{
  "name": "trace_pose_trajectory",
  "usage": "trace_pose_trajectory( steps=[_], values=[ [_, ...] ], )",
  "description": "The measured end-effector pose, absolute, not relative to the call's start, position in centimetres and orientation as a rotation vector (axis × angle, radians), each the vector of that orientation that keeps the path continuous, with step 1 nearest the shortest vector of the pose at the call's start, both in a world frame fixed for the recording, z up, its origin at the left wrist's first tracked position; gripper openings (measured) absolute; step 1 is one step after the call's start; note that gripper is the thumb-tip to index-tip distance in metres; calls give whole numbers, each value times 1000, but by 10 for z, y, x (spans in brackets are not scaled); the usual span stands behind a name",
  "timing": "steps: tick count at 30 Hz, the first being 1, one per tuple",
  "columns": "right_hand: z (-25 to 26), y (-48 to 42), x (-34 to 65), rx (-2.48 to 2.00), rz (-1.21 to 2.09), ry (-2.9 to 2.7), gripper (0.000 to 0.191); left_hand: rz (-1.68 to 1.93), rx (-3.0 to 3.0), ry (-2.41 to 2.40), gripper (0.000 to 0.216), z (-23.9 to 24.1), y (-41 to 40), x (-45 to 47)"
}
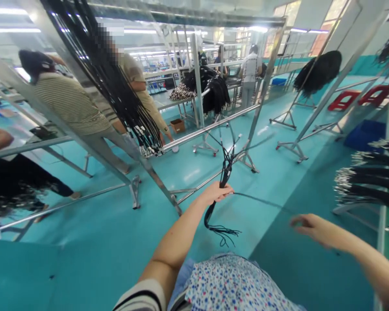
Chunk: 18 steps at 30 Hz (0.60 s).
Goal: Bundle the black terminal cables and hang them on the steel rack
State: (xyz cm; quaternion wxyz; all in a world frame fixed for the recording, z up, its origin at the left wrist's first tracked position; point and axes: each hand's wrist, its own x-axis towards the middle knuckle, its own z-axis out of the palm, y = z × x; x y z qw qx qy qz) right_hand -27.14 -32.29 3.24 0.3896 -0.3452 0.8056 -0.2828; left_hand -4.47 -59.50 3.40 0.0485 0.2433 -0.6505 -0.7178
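In front of me my left hand (217, 193) is closed around the middle of a bundle of thin black cables (226, 169). The upper ends fan out above the fist, and the lower ends bend to the right and hang loose beneath it. From beside the left fingers one single black cable (262, 200) stretches right, towards my right hand (312, 229). That hand is smeared a little by motion; its fingers are curled together where the cable's end reaches them.
A metal rack (213, 125) stands ahead, with long black cables (116, 86) hanging at its left. More cable bundles (369, 181) lie on a table at the right. Several people work beyond the rack. Red stools (343, 100) and a blue bin (365, 134) stand at the right.
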Motion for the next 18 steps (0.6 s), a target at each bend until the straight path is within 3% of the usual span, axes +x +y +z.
trace_pose_trajectory(
  steps=[1,3,5,7,10,18],
  values=[
    [30,-313,-291,-888,-538,2206,10,-2146,756,-2039,32,35,-596,-45],
    [36,-305,-313,-1042,-387,2543,18,-2058,754,-2137,34,35,-592,-51],
    [54,-317,-306,-1376,-600,2785,25,-1917,760,-2238,32,34,-580,-63],
    [74,-346,-276,-1659,-981,2635,17,-1759,776,-2298,29,30,-563,-78],
    [88,-401,-228,-1663,-1220,2562,26,-1616,762,-2339,22,24,-540,-98],
    [63,-456,-225,-1513,-761,2807,12,-1625,809,-2235,15,8,-527,-110]
  ],
)
